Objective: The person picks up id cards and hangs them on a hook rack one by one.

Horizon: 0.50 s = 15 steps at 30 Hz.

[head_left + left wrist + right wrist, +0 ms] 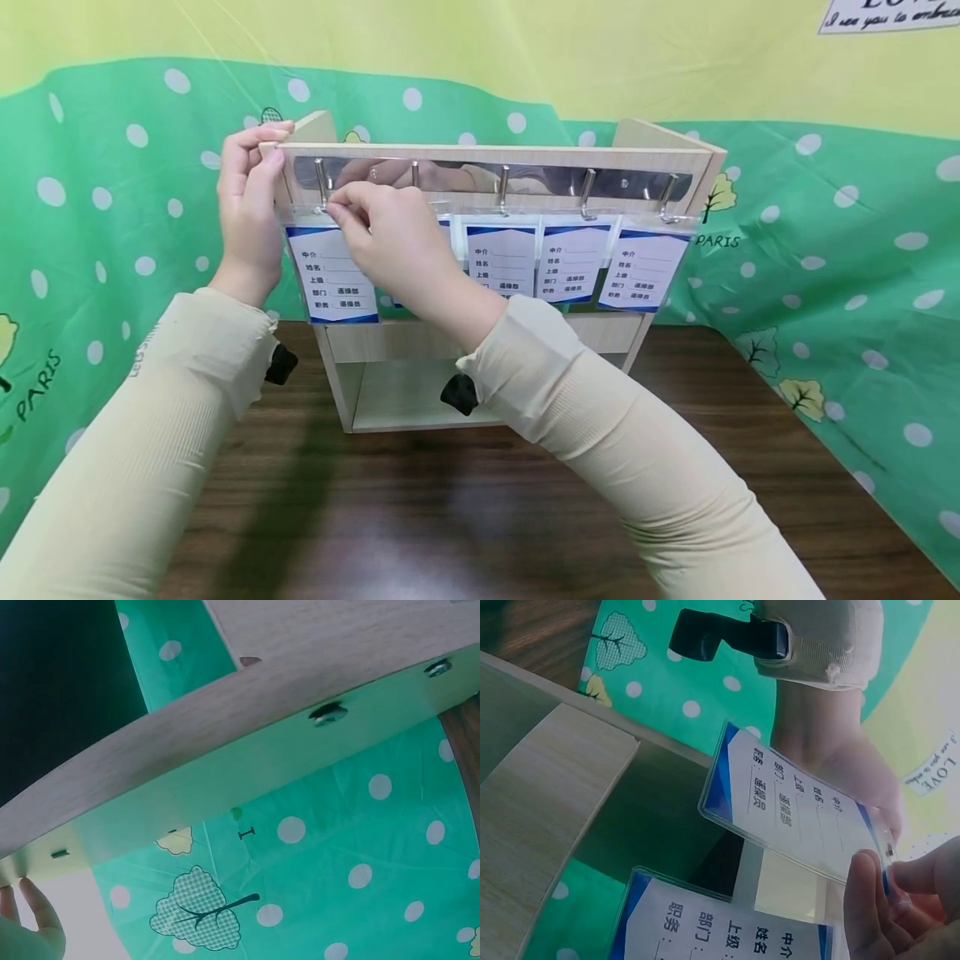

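My left hand (251, 208) grips the top left corner of a wooden rack (495, 152), its thumb on the front side. In the left wrist view, its fingertips touch the board's edge at the lower left. With thumb and fingers my right hand (405, 250) pinches the top edge of the leftmost badge holder (333, 279), right below the leftmost metal hook (320, 171). This clear sleeve holds a white card with blue corners and printed lines; the right wrist view shows the pinched badge holder (787, 802) tilted. My right hand partly hides the second badge holder.
More badge holders (573, 260) hang from the other hooks (588, 183) on the metal strip. Below them is an open shelf (408, 392). The rack stands on a dark wooden table (420, 500), with a green dotted cloth (847, 250) behind and beside it.
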Available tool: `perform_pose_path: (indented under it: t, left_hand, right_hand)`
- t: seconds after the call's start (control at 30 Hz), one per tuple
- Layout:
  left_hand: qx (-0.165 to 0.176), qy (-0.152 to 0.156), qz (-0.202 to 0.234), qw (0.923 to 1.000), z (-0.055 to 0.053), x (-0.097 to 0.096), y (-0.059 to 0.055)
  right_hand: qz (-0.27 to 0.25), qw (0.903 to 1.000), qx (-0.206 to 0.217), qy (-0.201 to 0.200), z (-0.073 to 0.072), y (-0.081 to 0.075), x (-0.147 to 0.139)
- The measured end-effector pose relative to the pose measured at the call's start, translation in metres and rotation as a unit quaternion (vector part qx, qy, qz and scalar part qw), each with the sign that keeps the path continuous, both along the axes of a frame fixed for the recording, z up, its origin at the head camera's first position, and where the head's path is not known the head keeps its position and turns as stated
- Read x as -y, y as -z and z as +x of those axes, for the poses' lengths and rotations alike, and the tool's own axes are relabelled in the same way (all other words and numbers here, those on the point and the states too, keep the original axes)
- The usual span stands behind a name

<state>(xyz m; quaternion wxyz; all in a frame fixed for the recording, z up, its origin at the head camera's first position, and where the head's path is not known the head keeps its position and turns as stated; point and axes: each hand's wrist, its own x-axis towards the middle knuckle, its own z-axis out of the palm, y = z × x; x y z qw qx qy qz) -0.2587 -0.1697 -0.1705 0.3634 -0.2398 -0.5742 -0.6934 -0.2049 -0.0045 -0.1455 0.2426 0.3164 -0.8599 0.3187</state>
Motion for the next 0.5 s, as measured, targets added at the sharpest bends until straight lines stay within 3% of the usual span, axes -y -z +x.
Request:
perform_pose_path:
  t: [0.3, 0.5]
  left_hand:
    - [-0.026, -0.007, -0.011, 0.9996, 0.0015, -0.0036, 0.0003]
    - [0.005, -0.007, -0.009, 0.9999, 0.0052, -0.0012, -0.0007]
  right_hand:
    - [0.005, 0.9999, -0.011, 0.012, -0.0008, -0.0016, 0.0047]
    - [0.027, 0.9993, -0.007, 0.023, 0.0015, -0.0034, 0.0097]
